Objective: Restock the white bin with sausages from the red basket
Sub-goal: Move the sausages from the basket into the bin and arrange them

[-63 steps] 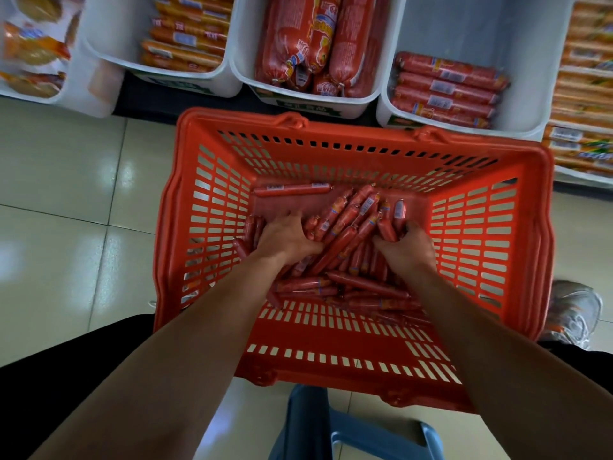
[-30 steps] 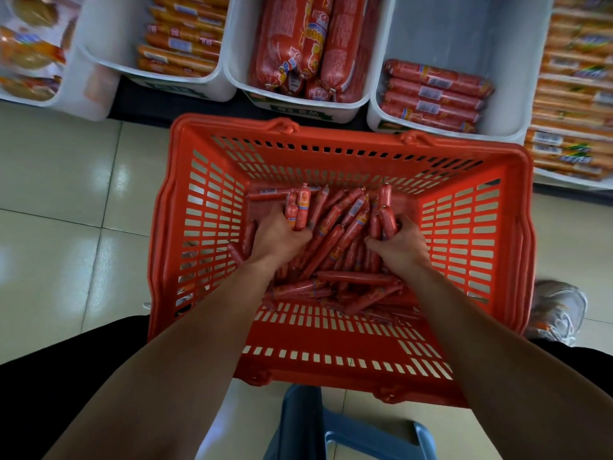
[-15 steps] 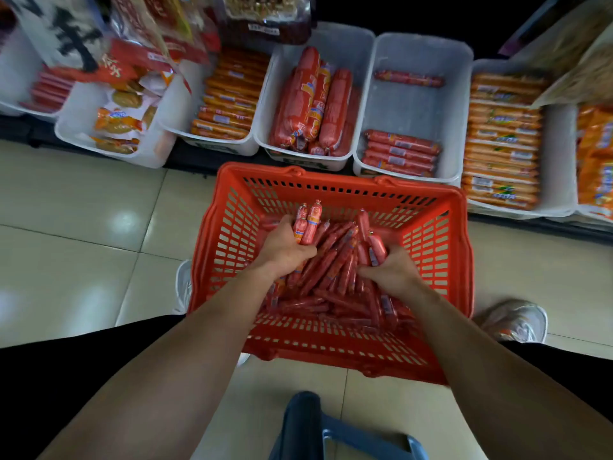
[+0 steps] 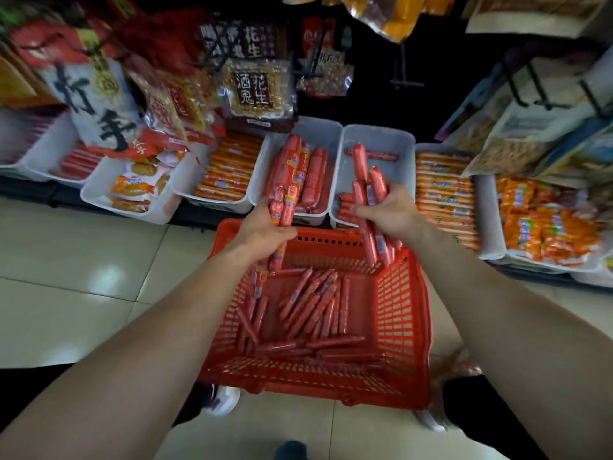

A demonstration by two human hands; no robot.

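Both hands loaded above the far rim of the red basket (image 4: 399, 310) — left hand (image 4: 265, 232) curled tight round a bundle of sausages (image 4: 286, 200), right hand (image 4: 391, 214) wrapped round a bigger sheaf. The white bin (image 4: 388, 137) sits just beyond that rim, half bare. Best lower them flat and parallel — the dangling ends look ready to slip.

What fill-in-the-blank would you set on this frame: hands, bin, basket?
The left hand and right hand each grip a bunch of ____.
The bin just ahead of the right hand is ____ in colour.
More lie loose in the basket, which is ____ in colour.
Missing: sausages, white, red.
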